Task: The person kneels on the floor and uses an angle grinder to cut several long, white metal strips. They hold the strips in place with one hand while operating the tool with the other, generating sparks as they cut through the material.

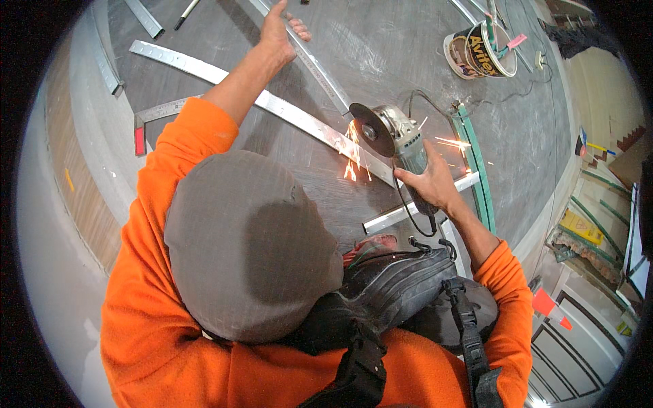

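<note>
My left hand [279, 37] is closed round a long, thin metal channel [318, 73] that slants down towards the middle. My right hand [433, 181] grips the grey and black body of an angle grinder [411, 151]. The grinder's dark cutting disc [369, 129] is at the near end of the channel. Orange sparks [352, 155] spray below the disc, and more fly to its right. Beneath the raised channel, a wider silvery metal strip [292, 111] lies slantwise on the floor. Where exactly the disc touches metal is hard to make out.
A white and black bucket [465, 56] with tools stands at the far right. A green metal profile [476, 166] and a short metal piece [391, 217] lie near my right hand. A carpenter's square [160, 109] rests at the left. The grinder's cord [413, 214] loops below it.
</note>
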A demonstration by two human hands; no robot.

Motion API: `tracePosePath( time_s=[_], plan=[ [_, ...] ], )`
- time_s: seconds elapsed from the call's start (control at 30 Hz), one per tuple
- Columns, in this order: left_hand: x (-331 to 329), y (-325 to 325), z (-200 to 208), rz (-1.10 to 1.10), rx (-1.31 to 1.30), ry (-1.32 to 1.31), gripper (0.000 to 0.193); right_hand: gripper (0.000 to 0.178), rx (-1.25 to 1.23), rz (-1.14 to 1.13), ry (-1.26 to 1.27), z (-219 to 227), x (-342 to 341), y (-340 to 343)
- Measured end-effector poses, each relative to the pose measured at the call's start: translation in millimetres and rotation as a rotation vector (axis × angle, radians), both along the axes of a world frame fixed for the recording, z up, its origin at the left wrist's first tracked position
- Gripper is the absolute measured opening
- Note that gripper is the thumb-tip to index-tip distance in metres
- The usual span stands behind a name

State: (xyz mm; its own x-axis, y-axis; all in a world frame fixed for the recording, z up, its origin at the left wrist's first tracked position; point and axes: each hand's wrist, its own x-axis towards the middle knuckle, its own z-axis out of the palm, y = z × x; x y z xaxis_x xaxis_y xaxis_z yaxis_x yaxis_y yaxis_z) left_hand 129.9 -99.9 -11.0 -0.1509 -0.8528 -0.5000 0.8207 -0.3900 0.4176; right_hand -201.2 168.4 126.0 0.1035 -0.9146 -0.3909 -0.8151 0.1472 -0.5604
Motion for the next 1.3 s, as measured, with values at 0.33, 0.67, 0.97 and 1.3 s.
tracePosePath(
  time_s=[0.33, 0.67, 0.97, 1.3],
  plan=[
    [-16, 26, 28, 0.149, -0.078, -0.394, 0.065, 0.074, -0.03, -0.102, -0.205, 0, -24, 21],
    [-9, 17, 29, 0.192, 0.021, -0.221, 0.067, 0.078, 0.002, -0.057, -0.164, 8, -11, 15],
    [-2, 13, 13, 0.176, -0.007, -0.196, 0.067, 0.081, 0.047, -0.039, -0.064, 10, -5, 7],
    [14, -1, -14, 0.107, -0.007, -0.139, 0.069, 0.096, 0.091, -0.076, 0.064, 13, 4, 3]
  ],
)
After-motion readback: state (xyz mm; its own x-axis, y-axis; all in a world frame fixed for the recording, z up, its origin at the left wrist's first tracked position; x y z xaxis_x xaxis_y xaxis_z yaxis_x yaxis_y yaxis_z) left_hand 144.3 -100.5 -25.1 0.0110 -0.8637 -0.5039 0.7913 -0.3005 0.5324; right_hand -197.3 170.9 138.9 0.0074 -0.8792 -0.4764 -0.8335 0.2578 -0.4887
